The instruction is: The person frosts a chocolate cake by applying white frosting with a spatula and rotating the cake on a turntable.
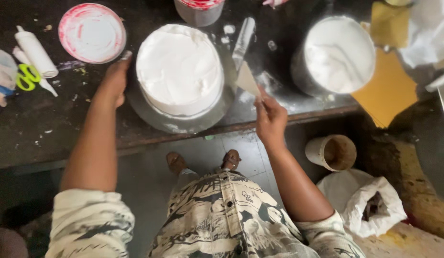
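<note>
A round cake [179, 67] covered in white cream sits on a metal turntable [183, 122] at the dark table's front edge. My left hand [114, 81] rests on the turntable's left rim, fingers curled against it. My right hand [269, 117] holds a small pale scraper card [246, 80] just right of the cake's side, its edge close to the cream. A palette knife [243, 40] lies on the table behind the card.
A metal bowl of white cream [336, 52] stands at the right beside yellow boards [387, 91]. A pink-smeared lid [92, 32], a white bottle [36, 52] and green scissors [27, 76] lie at the left. On the floor are a bucket [332, 152] and a white sack [363, 200].
</note>
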